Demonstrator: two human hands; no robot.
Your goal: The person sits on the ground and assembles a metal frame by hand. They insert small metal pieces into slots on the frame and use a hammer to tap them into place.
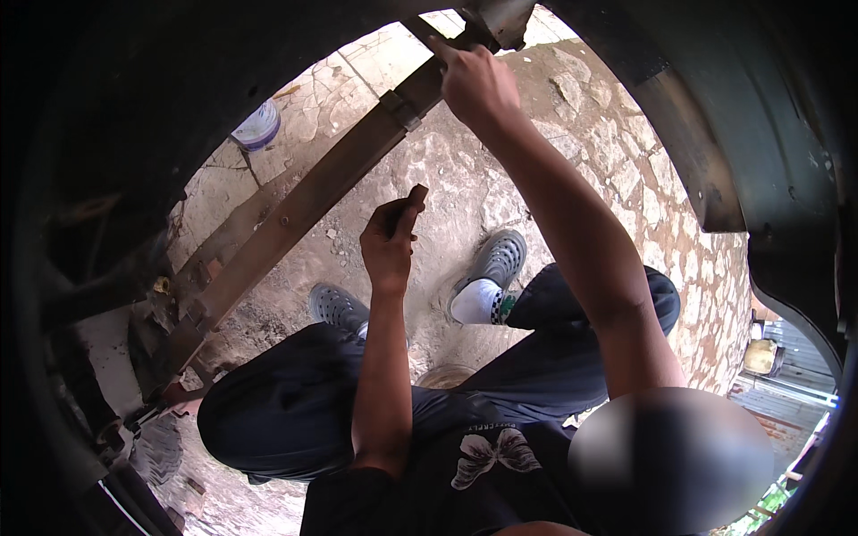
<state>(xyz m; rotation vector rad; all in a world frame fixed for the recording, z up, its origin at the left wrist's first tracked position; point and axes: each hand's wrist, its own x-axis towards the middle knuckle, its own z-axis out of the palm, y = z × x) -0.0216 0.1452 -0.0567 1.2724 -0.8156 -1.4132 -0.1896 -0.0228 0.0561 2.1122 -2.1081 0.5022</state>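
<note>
Pinching small brown piece, partly hidden: left hand; right hand at metal bar, grip unclear.

Bar: dull brown, with a darker clasp. Small held piece: brown. Bucket: white, ringed with purple. Shoes: dark grey. Sock: white, with a black-and-white checked band and a green patch. Trousers: dark navy. Shirt: black, bearing a pale butterfly print. Ground: tan-brown, mottled with paler stones. Tiles: off-white, crossed by darker lines.
</note>
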